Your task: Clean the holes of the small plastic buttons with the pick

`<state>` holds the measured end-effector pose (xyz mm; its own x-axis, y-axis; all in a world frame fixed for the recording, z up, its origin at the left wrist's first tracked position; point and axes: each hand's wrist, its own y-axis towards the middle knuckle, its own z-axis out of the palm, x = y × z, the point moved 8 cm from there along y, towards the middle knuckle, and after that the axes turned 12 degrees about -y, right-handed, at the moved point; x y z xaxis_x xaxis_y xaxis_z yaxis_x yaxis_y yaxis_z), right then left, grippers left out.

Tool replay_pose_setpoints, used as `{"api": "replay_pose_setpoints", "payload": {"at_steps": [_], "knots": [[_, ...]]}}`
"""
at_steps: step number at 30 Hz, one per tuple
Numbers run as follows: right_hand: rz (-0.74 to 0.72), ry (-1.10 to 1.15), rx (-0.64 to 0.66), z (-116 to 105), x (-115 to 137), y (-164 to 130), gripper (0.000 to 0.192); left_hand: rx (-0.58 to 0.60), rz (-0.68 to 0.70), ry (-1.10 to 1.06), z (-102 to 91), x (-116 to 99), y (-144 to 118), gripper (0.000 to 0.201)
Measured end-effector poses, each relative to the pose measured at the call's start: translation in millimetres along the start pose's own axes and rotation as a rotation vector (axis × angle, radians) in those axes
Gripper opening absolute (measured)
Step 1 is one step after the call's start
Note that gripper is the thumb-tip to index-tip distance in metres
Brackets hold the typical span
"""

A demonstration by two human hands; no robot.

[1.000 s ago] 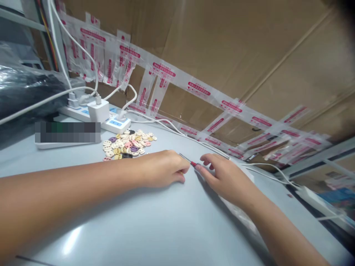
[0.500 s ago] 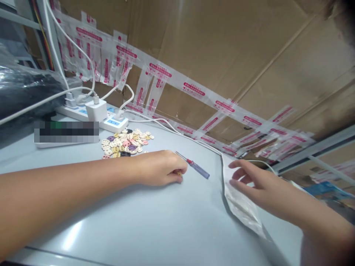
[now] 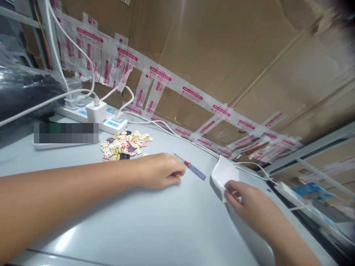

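My left hand [image 3: 160, 170] rests on the table, fingers curled into a fist around a small yellow piece [image 3: 178, 176], mostly hidden by the fingers. The piece looks like those in the pile of small holed, button-like pieces [image 3: 126, 145] beyond the forearm, which are cream, yellow, pink, purple and black. Just right of the left hand lies a screwdriver [image 3: 195, 170] with a clear purplish handle. At the right, my right hand [image 3: 245, 197] pinches the near edge of a white flat bag [image 3: 225, 170], whose far part is raised and folded.
A white power strip [image 3: 113, 125] with plugs, an adapter [image 3: 96, 111] and cables stands at back left. Nearby lies a blurred-out flat device [image 3: 66, 146]. Taped cardboard [image 3: 177, 40] forms the back wall. Black plastic wrap [image 3: 24, 88] is at left; another white strip [image 3: 302, 207] runs along the right.
My right hand has closed on the white bag and moved down slightly; the bag is now lifted and folded instead of lying flat. My left hand stays nearly still.
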<state>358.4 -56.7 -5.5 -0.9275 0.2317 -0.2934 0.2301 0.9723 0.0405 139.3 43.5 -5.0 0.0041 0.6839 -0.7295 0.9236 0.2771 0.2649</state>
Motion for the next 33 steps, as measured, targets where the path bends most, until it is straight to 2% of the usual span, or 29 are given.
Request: {"api": "replay_pose_setpoints", "payload": {"at_steps": [5, 10, 13, 17, 20, 25, 33], "knots": [[-0.016, 0.141, -0.325, -32, 14, -6, 0.027, -0.062, 0.084, -0.022, 0.7, -11, -1, 0.004], [-0.080, 0.125, -0.620, -59, 30, -22, 0.022, -0.133, 0.289, -0.019, 5.0, -48, -4, 0.016], [-0.110, 0.082, -0.731, -71, 41, -32, 0.021, -0.199, 0.384, 0.030, 5.0, -68, -6, 0.019], [-0.194, 0.065, -0.802, -80, 60, -44, 0.018, -0.311, 0.450, 0.110, 0.8, -82, -7, 0.022], [-0.262, 0.106, -0.805, -81, 71, -49, 0.014, -0.342, 0.461, 0.208, 2.4, -85, -7, 0.026], [-0.326, 0.204, -0.782, -78, 76, -49, 0.012, -0.323, 0.431, 0.374, 12.7, -80, -4, 0.028], [-0.366, 0.299, -0.782, -80, 77, -52, 0.014, -0.256, 0.382, 0.401, 23.2, -72, 0, 0.022]]}}
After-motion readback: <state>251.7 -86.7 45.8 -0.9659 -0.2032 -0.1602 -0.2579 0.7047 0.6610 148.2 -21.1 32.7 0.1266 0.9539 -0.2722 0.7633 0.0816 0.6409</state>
